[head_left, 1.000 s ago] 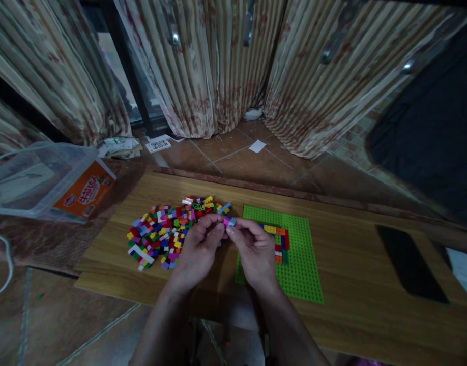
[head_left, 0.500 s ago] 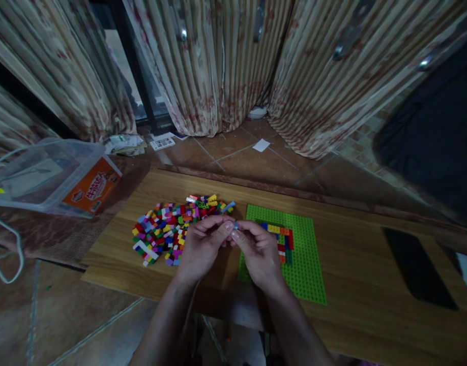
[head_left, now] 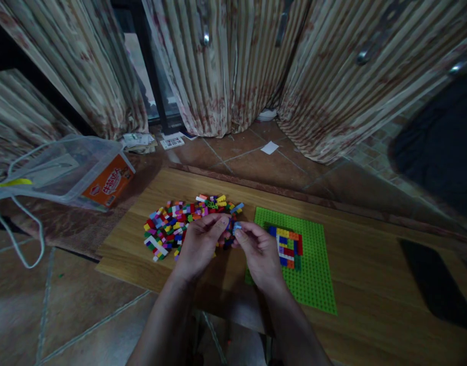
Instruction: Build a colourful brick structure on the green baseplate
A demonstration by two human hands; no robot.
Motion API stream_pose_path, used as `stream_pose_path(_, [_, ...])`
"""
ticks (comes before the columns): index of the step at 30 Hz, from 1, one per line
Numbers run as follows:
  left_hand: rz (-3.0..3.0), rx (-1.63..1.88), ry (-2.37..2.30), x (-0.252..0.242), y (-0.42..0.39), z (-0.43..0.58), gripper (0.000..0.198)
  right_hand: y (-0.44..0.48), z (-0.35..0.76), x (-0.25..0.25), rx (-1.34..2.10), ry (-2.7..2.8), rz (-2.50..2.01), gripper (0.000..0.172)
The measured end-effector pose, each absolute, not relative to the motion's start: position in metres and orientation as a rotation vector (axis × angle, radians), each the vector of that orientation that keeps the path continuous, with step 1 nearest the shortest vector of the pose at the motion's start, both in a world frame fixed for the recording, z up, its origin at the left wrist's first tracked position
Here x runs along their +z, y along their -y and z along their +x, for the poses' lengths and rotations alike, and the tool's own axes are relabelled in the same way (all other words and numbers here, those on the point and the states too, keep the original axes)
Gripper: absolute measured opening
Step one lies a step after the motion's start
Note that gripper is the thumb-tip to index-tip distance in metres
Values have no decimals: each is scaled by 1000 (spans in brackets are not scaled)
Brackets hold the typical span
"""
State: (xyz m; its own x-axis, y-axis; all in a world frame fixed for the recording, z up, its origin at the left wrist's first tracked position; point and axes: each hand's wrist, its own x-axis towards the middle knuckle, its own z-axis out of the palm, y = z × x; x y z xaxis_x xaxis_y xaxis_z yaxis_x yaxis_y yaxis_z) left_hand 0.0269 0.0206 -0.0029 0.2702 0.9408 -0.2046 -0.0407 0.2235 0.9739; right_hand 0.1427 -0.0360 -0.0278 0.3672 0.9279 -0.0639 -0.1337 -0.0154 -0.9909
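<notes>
My right hand (head_left: 261,252) pinches a small light blue toy brick (head_left: 237,226) between thumb and fingertips. Just left of it, my left hand (head_left: 203,246) is closed with thumb against fingers. Dark blue shows at its fingertips, but I cannot tell whether that is a held brick or part of the pile behind. A loose pile of multicoloured bricks (head_left: 170,223) lies behind and left of my left hand. To the right of my right hand is a green studded baseplate (head_left: 313,274), carrying a block of joined bricks (head_left: 289,249) in several colours.
Everything lies on a wooden table (head_left: 355,295). A dark flat slab (head_left: 435,279) rests at its right. Left of the table stands a clear plastic tub (head_left: 77,178) with an orange label and white handle. Striped curtains (head_left: 226,71) hang behind, and papers (head_left: 269,147) lie on the tiled floor.
My hands have drawn slightly apart at the fingertips, and the light blue brick now shows more fully in my right hand. The whole view has shifted, with the surroundings appearing farther right.
</notes>
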Motion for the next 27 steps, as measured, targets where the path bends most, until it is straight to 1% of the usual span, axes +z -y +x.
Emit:
stream_pose_path(3, [1368,897,-1293,-10,-26,16,29,36,143,-34,755,1026,-1528,19])
stream_pose_path(5, [1578,870,-1390,-14,-28,12,24,36,144,-34,626,1155,-1636,17])
stream_pose_path(8, [1896,760,-1436,-15,-27,11,18,34,143,-33,535,1273,-1730,15])
stream_pose_path(10, [2019,674,-1472,-14,-26,13,21,32,141,-34,500,1323,-1754,15])
stream_pose_path(15, [2091,588,-1520,-12,-23,14,28,28,137,-41,505,1340,-1718,20])
stream_pose_path(19, [2052,686,-1490,-12,-24,12,20,29,137,-45,618,1281,-1638,20])
stream_pose_path(21, [2036,779,-1529,-11,-28,8,20,31,138,-45,658,1239,-1586,19])
stream_pose_path(24, [2054,880,-1750,-9,-39,-5,28,33,138,-44,679,1157,-1526,18])
stream_pose_path(27, [2080,770,-1985,-7,-52,-23,36,34,138,-43,682,1102,-1502,18])
